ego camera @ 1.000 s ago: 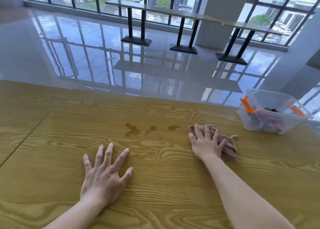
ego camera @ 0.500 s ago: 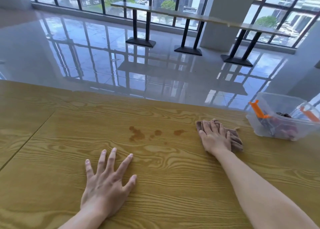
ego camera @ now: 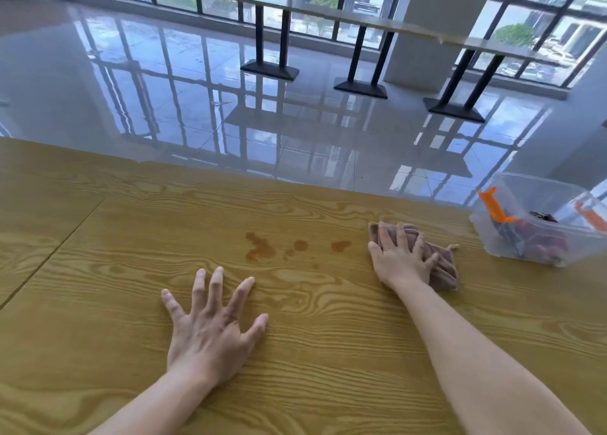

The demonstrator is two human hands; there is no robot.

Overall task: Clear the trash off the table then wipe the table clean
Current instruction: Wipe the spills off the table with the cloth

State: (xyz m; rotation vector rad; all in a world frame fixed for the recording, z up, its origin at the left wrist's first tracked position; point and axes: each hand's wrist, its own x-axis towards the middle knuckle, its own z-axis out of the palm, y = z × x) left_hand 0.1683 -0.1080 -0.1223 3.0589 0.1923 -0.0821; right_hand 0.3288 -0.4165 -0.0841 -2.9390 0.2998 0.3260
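Note:
A brown stain [ego camera: 261,249] of several blotches marks the wooden table [ego camera: 328,336] near its middle. My right hand [ego camera: 399,258] lies flat on a crumpled brownish-pink cloth [ego camera: 443,267], pressing it to the table just right of the stain. My left hand [ego camera: 212,326] rests palm down with fingers spread on the bare wood, nearer to me and below the stain, holding nothing. A clear plastic bin [ego camera: 512,247] with orange latches stands at the right edge and holds dark and red trash.
The table's far edge runs just beyond the stain, with glossy tiled floor behind it. A seam crosses the table at the left [ego camera: 49,257]. A long counter on black legs [ego camera: 361,50] and large windows stand far back.
The view has tilted and shifted a little. My right hand and the cloth stay in nearly the same spot beside the stain. My left hand has not moved.

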